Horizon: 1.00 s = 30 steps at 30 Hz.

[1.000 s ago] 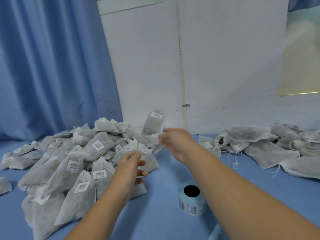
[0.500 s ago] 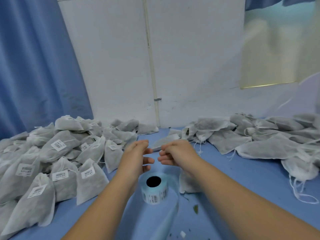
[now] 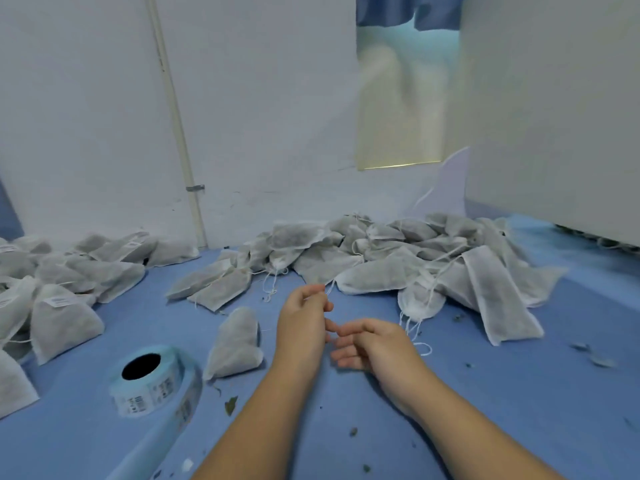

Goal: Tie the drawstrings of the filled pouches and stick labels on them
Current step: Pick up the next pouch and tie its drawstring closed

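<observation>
While left hand (image 3: 304, 317) pinches thin white drawstring (image 3: 330, 285) of grey fabric pouch (image 3: 374, 278), right hand (image 3: 374, 344) rests loosely curled, empty; best pull slowly, straight.

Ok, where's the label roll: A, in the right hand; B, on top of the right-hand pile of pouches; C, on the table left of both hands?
C: the label roll lies on the blue table, left of the left hand and the right hand, and neither hand touches it.
</observation>
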### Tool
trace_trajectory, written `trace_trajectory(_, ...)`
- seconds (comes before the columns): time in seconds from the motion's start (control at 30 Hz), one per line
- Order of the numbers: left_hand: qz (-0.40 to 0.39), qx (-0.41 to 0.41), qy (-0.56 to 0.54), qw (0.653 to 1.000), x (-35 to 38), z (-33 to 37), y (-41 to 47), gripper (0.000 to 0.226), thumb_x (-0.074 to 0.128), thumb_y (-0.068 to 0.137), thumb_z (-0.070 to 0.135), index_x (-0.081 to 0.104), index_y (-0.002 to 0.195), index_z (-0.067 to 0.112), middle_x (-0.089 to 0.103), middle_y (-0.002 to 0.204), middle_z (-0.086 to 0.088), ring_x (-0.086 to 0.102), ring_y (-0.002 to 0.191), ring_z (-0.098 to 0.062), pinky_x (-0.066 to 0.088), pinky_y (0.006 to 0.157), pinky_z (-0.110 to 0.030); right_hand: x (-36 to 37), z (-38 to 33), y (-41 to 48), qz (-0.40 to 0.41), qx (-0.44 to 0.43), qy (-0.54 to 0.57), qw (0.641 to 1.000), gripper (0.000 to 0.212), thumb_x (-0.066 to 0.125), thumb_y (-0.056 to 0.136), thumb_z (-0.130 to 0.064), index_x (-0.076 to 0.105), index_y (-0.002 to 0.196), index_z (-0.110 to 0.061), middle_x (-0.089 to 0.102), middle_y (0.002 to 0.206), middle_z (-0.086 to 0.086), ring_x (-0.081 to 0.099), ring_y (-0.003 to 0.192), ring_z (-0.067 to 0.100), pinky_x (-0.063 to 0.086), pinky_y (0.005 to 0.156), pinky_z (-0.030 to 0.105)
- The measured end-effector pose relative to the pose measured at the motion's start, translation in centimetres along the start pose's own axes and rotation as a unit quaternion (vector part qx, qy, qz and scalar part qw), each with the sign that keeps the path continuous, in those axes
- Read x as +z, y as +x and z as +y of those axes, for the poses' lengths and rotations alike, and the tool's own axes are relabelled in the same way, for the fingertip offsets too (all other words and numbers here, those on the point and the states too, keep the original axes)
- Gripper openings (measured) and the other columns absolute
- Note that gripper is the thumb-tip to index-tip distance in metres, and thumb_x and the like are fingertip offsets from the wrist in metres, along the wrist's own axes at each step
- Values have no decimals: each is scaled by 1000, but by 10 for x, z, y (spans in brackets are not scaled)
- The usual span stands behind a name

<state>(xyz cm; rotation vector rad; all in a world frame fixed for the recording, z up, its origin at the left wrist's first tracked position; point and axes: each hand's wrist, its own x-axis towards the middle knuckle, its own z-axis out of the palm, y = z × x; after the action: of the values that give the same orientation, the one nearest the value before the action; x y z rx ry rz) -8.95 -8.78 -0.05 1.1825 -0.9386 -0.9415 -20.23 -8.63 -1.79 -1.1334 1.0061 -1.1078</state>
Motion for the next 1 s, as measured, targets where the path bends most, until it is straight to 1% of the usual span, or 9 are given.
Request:
trace_trajectory(0.13,17,10,19,1000,11,-28,-4,19,49,95,8,64,95,21,61,78,-3,50,43,-6,42,48,-22,-14,1,4,39,-31,34,998,28,39,88,9,64,82,-2,73,71,9,65,51,19,53,49,26)
trace_trajectory(0.3,26,6,29,999,12,-37,-5,20,49,94,8,66,93,18,60,72,-2,51,46,-7,43,47,-21,-5,11,6,40,-37,-70,996,35,37,84,11,66,74,-6,69,68,15,62,50,17,51,52,26)
trace_trajectory(0.43,53,-4,18,998,10,-38,-3,21,47,95,8,66,94,19,59,82,-4,51,48,-10,43,51,-28,1,16,4,52,-68,-148,985,33,42,78,9,67,67,-10,65,54,5,56,45,12,47,48,21)
trace_trajectory(0.53,68,-8,-15,998,10,-36,-1,22,45,95,6,64,93,17,57,78,-4,48,41,-7,42,42,-22,5,15,14,63,-73,-182,979,29,45,78,5,66,69,-12,67,62,10,57,50,17,50,55,30)
trace_trajectory(0.67,87,-16,-35,995,6,-37,-1,23,43,97,7,63,93,18,57,77,-3,48,40,-5,40,41,-16,2,2,52,107,-101,-264,953,21,52,82,-2,65,77,-18,67,72,-1,61,69,15,50,72,30)
trace_trajectory(0.73,87,-25,-53,994,5,-38,1,23,43,98,7,63,93,16,57,78,-3,48,40,-5,39,41,-16,-5,-8,75,119,-139,-355,917,19,54,82,-1,65,89,-16,64,89,-2,58,85,17,45,73,24)
trace_trajectory(0.87,88,-30,-52,994,6,-39,5,23,42,98,7,63,92,17,57,78,-3,48,41,-5,39,42,-17,-21,-21,116,106,-172,-644,738,47,53,81,-6,52,127,-16,45,132,5,46,115,29,42,90,34)
trace_trajectory(0.93,84,-29,-40,995,7,-40,5,23,43,98,9,63,92,19,58,78,-1,49,43,-5,40,46,-21,-24,-21,128,112,-125,-685,709,55,50,81,-8,44,135,-18,38,141,2,42,121,30,42,94,40)
trace_trajectory(1.0,82,-30,-34,996,7,-41,6,24,43,97,10,63,91,22,59,77,1,50,45,-5,40,51,-24,-22,-15,134,120,-79,-704,696,49,46,83,-10,43,132,-17,40,139,2,40,122,30,41,94,41)
